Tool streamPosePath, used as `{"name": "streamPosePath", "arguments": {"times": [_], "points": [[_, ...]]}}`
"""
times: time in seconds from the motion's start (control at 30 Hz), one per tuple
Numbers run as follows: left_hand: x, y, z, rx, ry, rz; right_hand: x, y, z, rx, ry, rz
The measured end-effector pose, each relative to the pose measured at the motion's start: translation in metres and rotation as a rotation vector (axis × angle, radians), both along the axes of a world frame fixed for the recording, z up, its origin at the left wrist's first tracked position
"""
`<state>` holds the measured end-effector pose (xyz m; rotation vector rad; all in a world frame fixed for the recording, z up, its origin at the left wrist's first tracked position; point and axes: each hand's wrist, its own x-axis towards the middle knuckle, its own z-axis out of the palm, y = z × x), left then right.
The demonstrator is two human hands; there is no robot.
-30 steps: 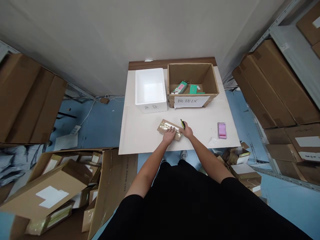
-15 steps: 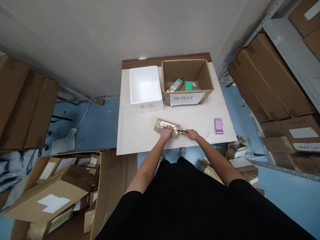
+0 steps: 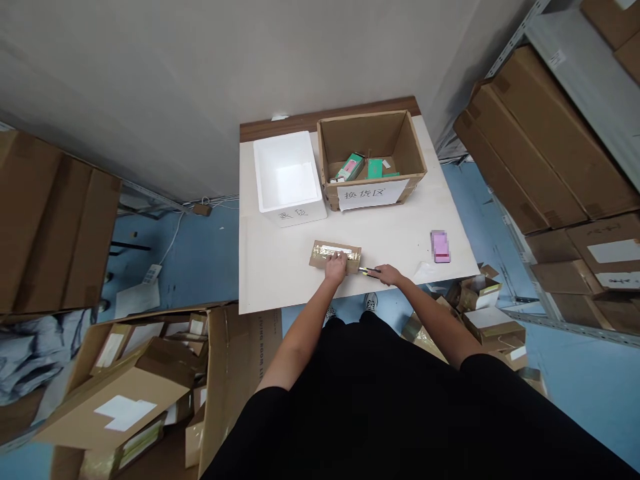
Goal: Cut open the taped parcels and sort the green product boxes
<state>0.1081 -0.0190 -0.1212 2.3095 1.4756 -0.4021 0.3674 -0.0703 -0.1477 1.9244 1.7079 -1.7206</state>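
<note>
A small taped cardboard box [image 3: 320,255] with a white label lies near the front of the white table [image 3: 280,273]. My left hand [image 3: 336,267] grips it from above and the near side, fingers bent over the top. In my right hand [image 3: 388,274] is a black and yellow utility knife [image 3: 369,271], fingers wrapped round its handle. The blade points left at the right end of the box, close to its lower right corner. Whether the blade touches the cardboard I cannot tell.
Behind the box stand a white foam box [image 3: 293,215] and an open carton [image 3: 413,187] holding green packs. A partly blurred pink item [image 3: 441,247] lies at the table's right. A large carton of parcels [image 3: 215,373] is at lower left; shelves with cartons [image 3: 555,153] stand right.
The knife has drawn back from the top of the box to its right end and sits slightly lower. The box has turned a little under my left hand. The view has tilted slightly.
</note>
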Motion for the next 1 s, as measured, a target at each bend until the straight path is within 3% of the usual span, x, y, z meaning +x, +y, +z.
{"name": "streamPosePath", "arguments": {"times": [0.2, 0.3, 0.57, 0.7, 1.0], "points": [[-0.004, 0.015, 0.001, 0.005, -0.082, 0.022, 0.004, -0.012, 0.008, 0.084, 0.002, -0.247], [-0.009, 0.029, -0.002, 0.059, -0.088, 0.057, -0.003, -0.013, 0.014, 0.144, -0.002, -0.285], [-0.021, 0.057, -0.022, -0.005, -0.028, -0.053, -0.027, -0.023, 0.006, 0.356, -0.077, -0.143], [-0.025, 0.052, -0.024, 0.076, -0.064, -0.048, -0.04, -0.03, 0.004, 0.404, -0.209, -0.07], [-0.025, 0.031, -0.02, 0.134, -0.152, 0.057, -0.065, -0.034, 0.019, 0.407, -0.557, -0.02]]}}
